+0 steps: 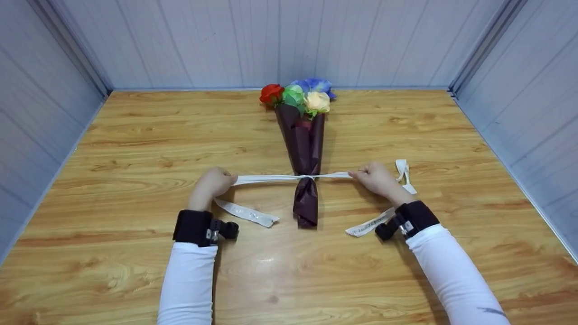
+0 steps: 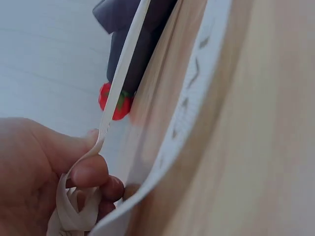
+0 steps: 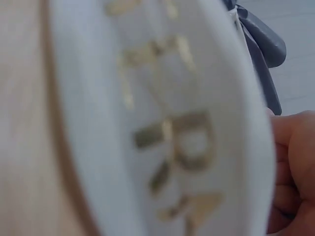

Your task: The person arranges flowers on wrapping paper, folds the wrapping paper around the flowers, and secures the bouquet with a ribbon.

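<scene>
A bouquet (image 1: 306,144) in dark maroon wrapping lies on the table, its red, green, cream and blue flowers toward the back wall. Around its narrow lower part runs a white ribbon (image 1: 266,179), crossed or knotted there and drawn out to both sides. My left hand (image 1: 212,185) pinches the ribbon on the left between thumb and forefinger; in the left wrist view more ribbon (image 2: 74,216) bunches under the fingers. On the right, my right hand (image 1: 375,179) grips the other side. In the right wrist view a loose length of ribbon (image 3: 167,123) with gold letters hides much of the scene.
One loose ribbon tail (image 1: 250,214) rests on the wooden table (image 1: 135,149) beside the left wrist, another tail (image 1: 365,227) near the right wrist. A ribbon loop (image 1: 402,169) stands out beyond the right hand. Panelled walls (image 1: 253,45) enclose the table's back and sides.
</scene>
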The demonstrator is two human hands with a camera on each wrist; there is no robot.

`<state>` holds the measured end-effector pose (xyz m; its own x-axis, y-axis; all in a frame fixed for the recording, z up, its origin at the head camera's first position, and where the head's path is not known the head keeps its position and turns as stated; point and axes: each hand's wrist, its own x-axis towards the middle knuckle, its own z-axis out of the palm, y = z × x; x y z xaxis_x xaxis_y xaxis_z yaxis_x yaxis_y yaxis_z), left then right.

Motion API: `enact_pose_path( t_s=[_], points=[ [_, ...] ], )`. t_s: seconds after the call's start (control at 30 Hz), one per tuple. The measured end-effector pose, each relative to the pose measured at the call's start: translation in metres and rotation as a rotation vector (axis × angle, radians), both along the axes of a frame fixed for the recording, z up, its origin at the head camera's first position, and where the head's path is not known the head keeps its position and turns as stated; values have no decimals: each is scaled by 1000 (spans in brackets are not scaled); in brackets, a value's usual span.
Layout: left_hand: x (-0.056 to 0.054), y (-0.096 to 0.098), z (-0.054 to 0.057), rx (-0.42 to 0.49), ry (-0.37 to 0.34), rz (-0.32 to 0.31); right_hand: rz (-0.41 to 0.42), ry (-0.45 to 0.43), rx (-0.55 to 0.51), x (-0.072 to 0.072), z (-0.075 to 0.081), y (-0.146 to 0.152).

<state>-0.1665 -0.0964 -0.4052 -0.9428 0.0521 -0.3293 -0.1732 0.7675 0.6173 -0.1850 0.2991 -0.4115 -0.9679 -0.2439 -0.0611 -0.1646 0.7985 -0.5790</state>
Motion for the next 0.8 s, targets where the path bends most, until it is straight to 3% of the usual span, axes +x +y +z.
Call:
enact_pose_path(
  t_s=[0.17,0.3,0.37,0.47,0.53,0.6,0.7,0.8],
  points=[
    [2,3,0,-113,35,7,-6,-44,-7,0,-2,0],
    [3,13,3,-165,122,-17,-10,-81,-13,-1,-2,-2],
    [1,22,4,-117,176,-76,-11,-93,-6,-2,-2,-2],
    [-2,39,5,-21,247,-244,-7,-97,7,-2,-2,-2],
    [-4,48,5,51,227,-353,0,-97,5,-1,-2,-3],
    [-6,53,5,104,174,-423,5,-101,5,-1,-1,-4],
    [-5,50,6,158,89,-438,5,-103,1,-2,0,-6],
    [-5,44,8,182,56,-418,-6,-109,6,-2,1,-5]
  ],
)
